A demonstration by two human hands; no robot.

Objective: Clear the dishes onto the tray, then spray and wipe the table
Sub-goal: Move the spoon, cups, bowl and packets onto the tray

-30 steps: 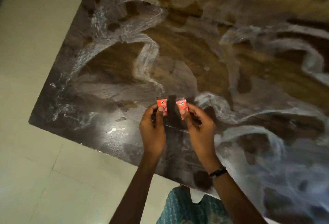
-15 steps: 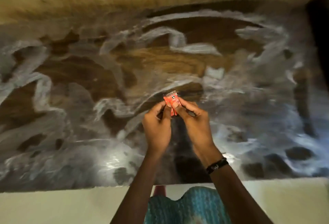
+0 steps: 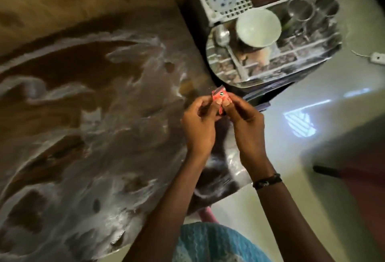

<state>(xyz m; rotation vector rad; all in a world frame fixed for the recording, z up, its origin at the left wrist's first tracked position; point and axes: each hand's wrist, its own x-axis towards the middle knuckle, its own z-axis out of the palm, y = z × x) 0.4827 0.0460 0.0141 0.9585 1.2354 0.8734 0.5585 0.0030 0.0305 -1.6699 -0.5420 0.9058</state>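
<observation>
Both hands are pinching a small red packet [image 3: 283, 97] between thumbs and fingertips, the left hand [image 3: 199, 125] and right hand [image 3: 246, 125] meeting just above the edge of the marbled table [image 3: 87, 115]. Up and to the right of the hands, the steel tray [image 3: 268, 61] is holding a white bowl [image 3: 258, 27], a spoon [image 3: 224, 38] and steel cups [image 3: 312, 9], with a white basket [image 3: 233, 9] just beyond it.

Just one view here, from a head-worn camera looking steeply down and forward, wide-angle and close over the table [image 3: 87, 115]. It's tilted, so the table edge runs diagonally, with the steel tray [image 3: 291, 68] off at upper right.
</observation>
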